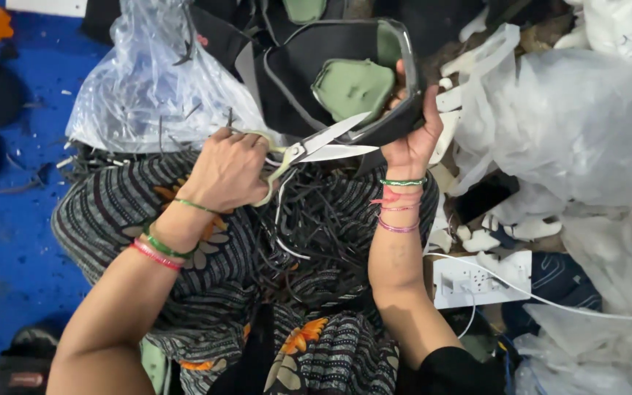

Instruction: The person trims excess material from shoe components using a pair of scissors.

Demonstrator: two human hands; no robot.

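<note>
Scissors (309, 150) in left hand (228, 170), blades at edge of padded piece (338, 80) gripped by right hand (412, 135). Plastic bag (148, 88) beyond left hand; power strip (480, 279) right of right forearm.

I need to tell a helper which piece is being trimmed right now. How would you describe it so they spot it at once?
Start at the striped, flowered cloth on the lap. Above it the left hand works scissors. Their blades meet a black curved piece gripped by the right hand; it alone has green pads inside.
</note>
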